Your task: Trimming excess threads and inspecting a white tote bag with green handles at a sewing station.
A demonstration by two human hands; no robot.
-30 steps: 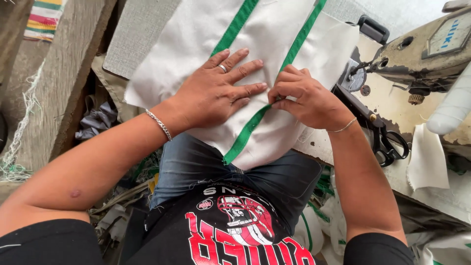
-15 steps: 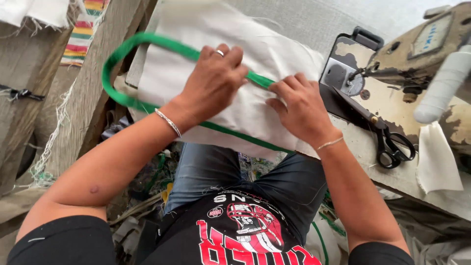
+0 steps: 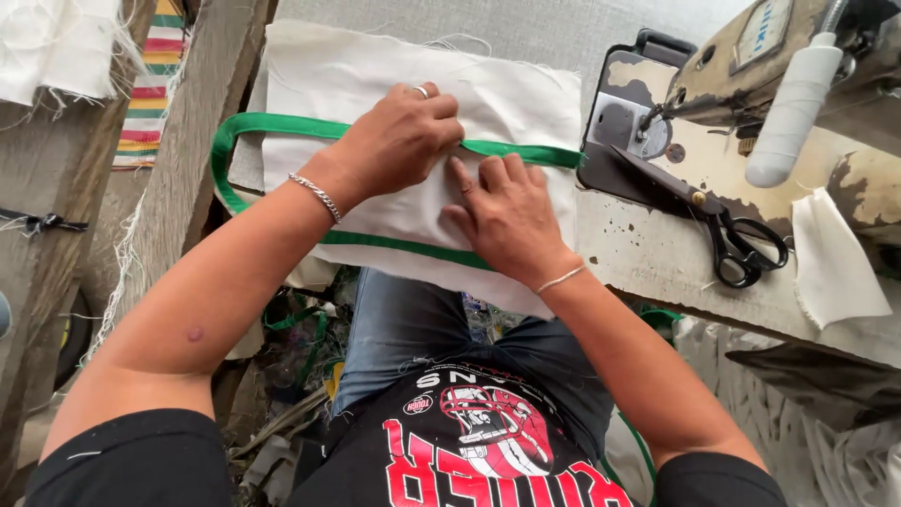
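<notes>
- Smoothing and pinning down a green strap (image 3: 272, 125) on a cream cloth (image 3: 375, 75), by the look of it; laid half on the worktop (image 3: 648, 263), half over the lap, just left of the sewing machine (image 3: 751, 56).
- Left hand (image 3: 394, 141): flat, palm down, fingers close together, pressing strap and cloth at the upper run of the strap; gripping nothing.
- Right hand (image 3: 511, 216): flat as well, fingers (image 3: 488, 174) slightly spread, tips touching the cloth just under that same run and nearly meeting the left hand; gripping nothing.
- Looping out past the left edge of the cloth and back across its lower part, well clear of the needle.
- Scissors (image 3: 723, 225) lying shut on the worktop to the right, near a loose white scrap (image 3: 835, 263); touched by neither hand.
- Any move toward the needle, judged from here: calling for steady downward pressure from both palms, so as to keep strap and cloth edge lined up while sliding right.
- Against half a second ago: cloth now squarer and flatter, with its top edge in view; right hand drawn leftward, close beside the left; strap loop lower and more stretched out.
</notes>
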